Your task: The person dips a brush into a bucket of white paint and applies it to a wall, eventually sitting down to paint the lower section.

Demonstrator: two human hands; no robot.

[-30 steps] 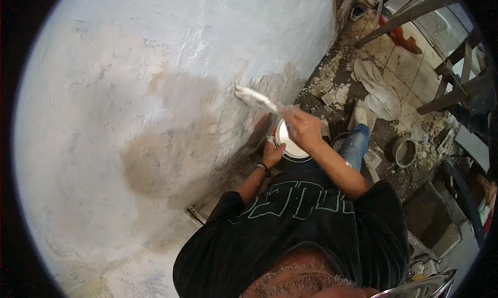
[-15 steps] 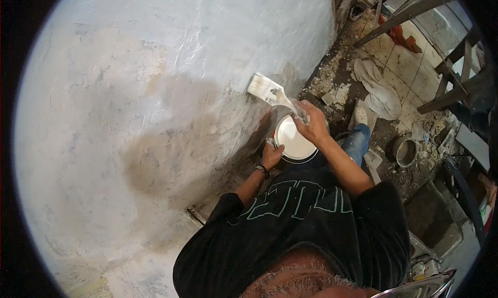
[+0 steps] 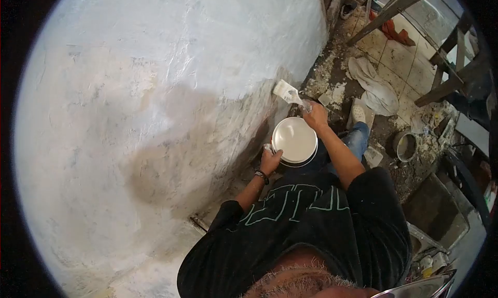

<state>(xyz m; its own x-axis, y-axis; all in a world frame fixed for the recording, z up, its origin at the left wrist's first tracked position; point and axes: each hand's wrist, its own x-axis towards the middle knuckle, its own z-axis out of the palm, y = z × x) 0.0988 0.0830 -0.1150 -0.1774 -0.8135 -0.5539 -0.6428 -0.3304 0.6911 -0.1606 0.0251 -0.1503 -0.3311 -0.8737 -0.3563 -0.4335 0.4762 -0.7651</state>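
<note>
The paintbrush [image 3: 287, 92] is held at the lower right part of the wall [image 3: 93, 90], its bristles aimed up and left; whether they touch the plaster cannot be told. Half a second ago the brush head sat farther left; now it has travelled right, close to the wall's right-hand edge. The fingers of the right hand [image 3: 316, 115] are clamped on the handle. That hand, which overlapped the paint bucket [image 3: 298, 164] before, has shifted to just beside its upper right rim, so the round surface of white paint [image 3: 293, 139] shows almost whole. The left hand [image 3: 270, 161] keeps its fingers closed on the bucket's left rim, the thumb at the edge.

Leftward and upward from the bristles the wall stretches broad, with a brownish patch [image 3: 161, 176] lower left. The foot of the wall runs diagonally past the brush head, so room to the right is short before the debris-strewn floor. The left hand has only a narrow gap to the wall's base. Beyond the right forearm lie a shoe [image 3: 358, 112], a crumpled pale cloth [image 3: 372, 85] and a round pot [image 3: 404, 146]; farther out, wooden legs [image 3: 397, 15] and a rectangular tub [image 3: 434, 210] bound the right side.
</note>
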